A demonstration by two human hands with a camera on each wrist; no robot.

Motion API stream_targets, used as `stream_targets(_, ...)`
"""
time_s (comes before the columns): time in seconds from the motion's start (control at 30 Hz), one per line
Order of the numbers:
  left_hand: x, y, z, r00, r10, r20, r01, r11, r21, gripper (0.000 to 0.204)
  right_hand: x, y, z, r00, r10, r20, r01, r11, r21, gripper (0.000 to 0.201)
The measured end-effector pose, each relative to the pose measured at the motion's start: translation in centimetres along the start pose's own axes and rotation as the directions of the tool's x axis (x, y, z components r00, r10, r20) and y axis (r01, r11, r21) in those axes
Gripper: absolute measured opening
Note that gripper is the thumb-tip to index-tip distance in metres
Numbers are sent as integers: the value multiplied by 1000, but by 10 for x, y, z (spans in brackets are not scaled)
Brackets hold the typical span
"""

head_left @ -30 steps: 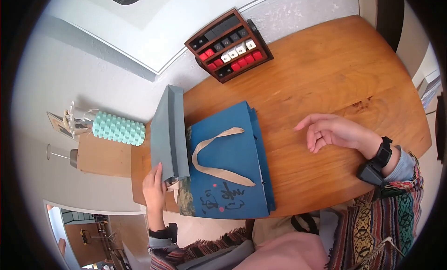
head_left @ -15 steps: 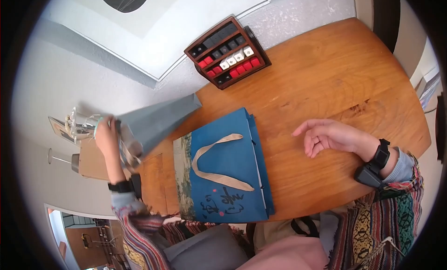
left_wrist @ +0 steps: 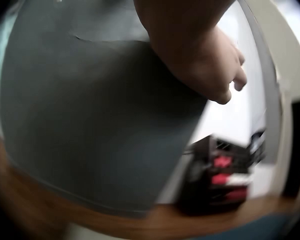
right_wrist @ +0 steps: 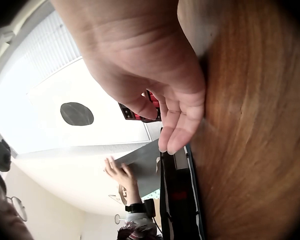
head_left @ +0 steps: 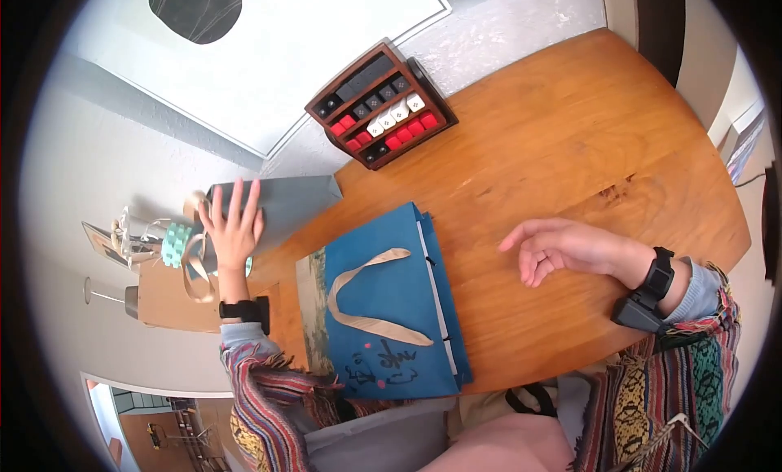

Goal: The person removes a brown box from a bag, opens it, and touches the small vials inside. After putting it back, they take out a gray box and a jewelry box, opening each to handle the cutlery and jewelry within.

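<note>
A grey bag [head_left: 285, 205] stands at the table's left back by the wall, its beige ribbon handle [head_left: 195, 268] hanging at its near side. My left hand [head_left: 235, 232] is at the bag's near side, fingers spread and straight; whether it touches the bag I cannot tell. In the left wrist view the grey bag [left_wrist: 90, 115] fills much of the picture beside the hand [left_wrist: 205, 60]. A blue bag [head_left: 383, 285] with a beige handle and dark writing lies on the table. To its right, my right hand [head_left: 570, 248] rests on its side, fingers loosely curled, holding nothing.
Against the wall stands a wooden rack [head_left: 383, 105] with red, white and black pieces. Behind the left hand are a mint bumpy object [head_left: 175, 244], a glass item and a cardboard-coloured box [head_left: 163, 297]. The wooden table [head_left: 521, 162] extends to the right.
The grey bag has gone from beside and over the blue bag's left edge to the left back, against the wall. My left hand has let go of it and spread its fingers. The right hand stays put.
</note>
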State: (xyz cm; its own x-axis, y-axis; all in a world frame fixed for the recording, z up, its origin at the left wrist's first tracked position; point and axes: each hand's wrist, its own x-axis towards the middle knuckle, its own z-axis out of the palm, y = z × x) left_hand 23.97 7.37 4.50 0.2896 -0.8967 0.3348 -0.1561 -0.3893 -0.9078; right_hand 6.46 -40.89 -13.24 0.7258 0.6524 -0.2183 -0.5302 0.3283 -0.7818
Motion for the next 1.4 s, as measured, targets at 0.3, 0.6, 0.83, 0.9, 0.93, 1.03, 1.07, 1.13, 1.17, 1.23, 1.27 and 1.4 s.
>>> stream_targets(0.3, -75, -28, 48, 946, -281, 161, 253, 951, 177, 55, 0, 0, -2, 1000, 9, -3, -9, 1000, 2, 34)
stream_targets(0.6, -148, 1, 61, 186, -492, 851, 741, 639, 208, 79, 0, -3, 2, 1000, 25, -11, -25, 1000, 5, 34)
stream_targets(0.83, -111, 17, 74, 393, -360, 846, 919, 175, -353, 85, 0, -6, 3, 999, 34, -14, -34, 999, 19, 34)
stream_targets(0.9, -107, 19, 79, 406, -370, 835, 913, 201, -355, 86, 0, -5, 3, 1000, 29, -11, -29, 999, 26, 34)
stream_targets(0.93, -108, 20, 84, 407, -376, 833, 913, 207, -352, 87, 0, -5, 3, 1000, 25, -10, -25, 999, 28, 34)
stream_targets(1.03, -106, 22, 86, 400, -373, 837, 915, 217, -340, 87, 0, -4, 2, 1000, 19, -14, -19, 1000, 21, 34)
stream_targets(1.07, -105, 22, 84, 395, -371, 841, 917, 218, -334, 87, 0, -3, 2, 1000, 19, -15, -18, 1000, 14, 34)
stream_targets(1.13, -105, 20, 82, 417, -366, 832, 906, 236, -351, 87, 0, -3, 2, 1000, 19, -12, -19, 1000, 9, 34)
stream_targets(1.17, -106, 19, 80, 428, -364, 827, 901, 245, -359, 87, 0, -3, 1, 1000, 19, -9, -19, 1000, 6, 34)
stream_targets(1.23, -102, 17, 74, 407, -344, 846, 910, 229, -345, 88, 0, -3, 1, 1000, 19, -8, -19, 1000, 3, 34)
stream_targets(1.27, -100, 15, 70, 397, -334, 855, 915, 221, -338, 88, 0, -4, 1, 1000, 18, -8, -18, 1000, 1, 34)
stream_targets(1.4, -72, 21, 32, 279, -95, 956, 958, 102, -270, 82, 1, -3, 0, 1000, 15, -9, -15, 1000, -6, 34)
